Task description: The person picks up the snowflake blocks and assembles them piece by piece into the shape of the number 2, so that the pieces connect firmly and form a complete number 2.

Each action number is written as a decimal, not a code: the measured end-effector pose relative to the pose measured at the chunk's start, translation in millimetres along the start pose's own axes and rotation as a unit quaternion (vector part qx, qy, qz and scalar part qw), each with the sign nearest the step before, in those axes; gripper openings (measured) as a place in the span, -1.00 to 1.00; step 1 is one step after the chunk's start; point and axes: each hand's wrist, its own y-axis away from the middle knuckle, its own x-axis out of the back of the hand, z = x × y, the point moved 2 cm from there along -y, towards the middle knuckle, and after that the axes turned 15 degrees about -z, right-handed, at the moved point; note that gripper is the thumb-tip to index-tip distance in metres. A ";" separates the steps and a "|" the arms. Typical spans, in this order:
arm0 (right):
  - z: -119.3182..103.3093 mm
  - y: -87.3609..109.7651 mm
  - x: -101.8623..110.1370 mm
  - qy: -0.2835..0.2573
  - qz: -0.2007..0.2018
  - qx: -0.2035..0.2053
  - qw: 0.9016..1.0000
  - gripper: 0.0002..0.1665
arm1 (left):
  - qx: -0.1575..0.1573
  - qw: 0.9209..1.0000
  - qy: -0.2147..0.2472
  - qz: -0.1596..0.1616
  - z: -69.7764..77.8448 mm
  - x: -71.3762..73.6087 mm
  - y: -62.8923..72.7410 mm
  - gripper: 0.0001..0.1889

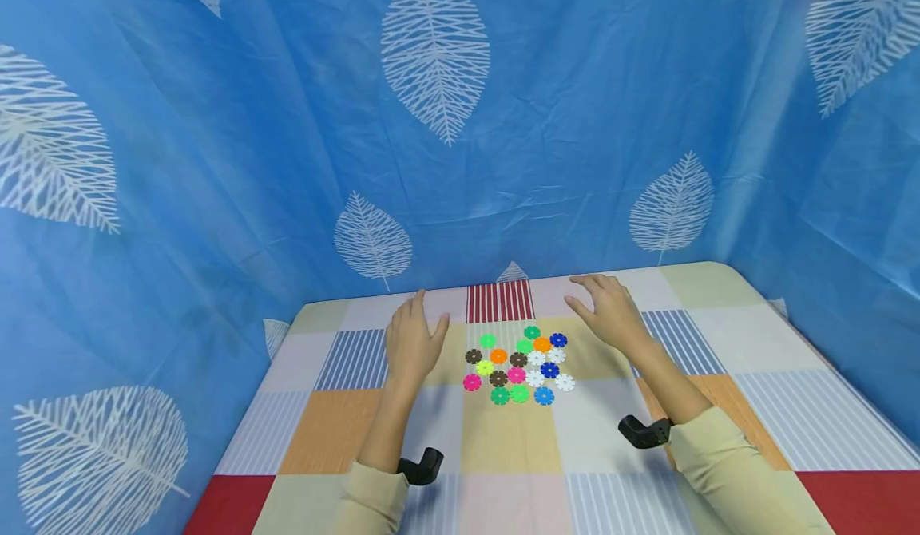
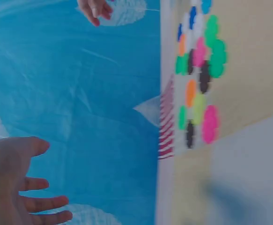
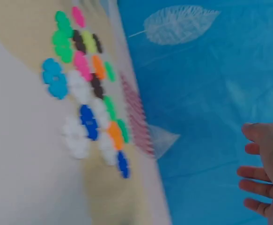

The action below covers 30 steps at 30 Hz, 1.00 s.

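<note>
Several flat notched plastic discs lie loosely grouped on the checked cloth, among them a pink disc (image 1: 471,382), a light blue disc (image 1: 544,396), a dark blue disc (image 3: 88,122) and a yellow-green disc (image 1: 485,367). To the left of the group my left hand (image 1: 414,345) hovers, thumb apart from the other fingers, holding nothing. My right hand (image 1: 611,311) is raised on the other side, its fingers loosely bent and touching nothing. Both wrist views show the hands, left hand (image 2: 14,183) and right hand (image 3: 267,168), away from the discs.
A patchwork-patterned cloth (image 1: 503,447) covers the table. Blue sheeting (image 1: 532,120) with white leaf prints hangs behind the table and along both sides. Each wrist carries a black camera mount, the left mount (image 1: 424,468) and the right mount (image 1: 642,432).
</note>
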 end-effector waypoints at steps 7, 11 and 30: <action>20.3 1.1 -37.4 -0.111 0.015 -0.017 0.994 -0.61 | 0.011 0.996 0.081 0.042 -15.9 -27.3 9.7 -0.53; 31.7 2.5 -54.2 -0.180 0.008 -0.032 0.983 -0.59 | 0.026 0.990 0.129 0.041 -25.3 -44.2 12.7 -0.59; 50.7 15.6 -105.6 -0.248 0.005 -0.067 0.966 -0.53 | 0.037 0.984 0.176 -0.005 -52.4 -91.9 23.1 -0.72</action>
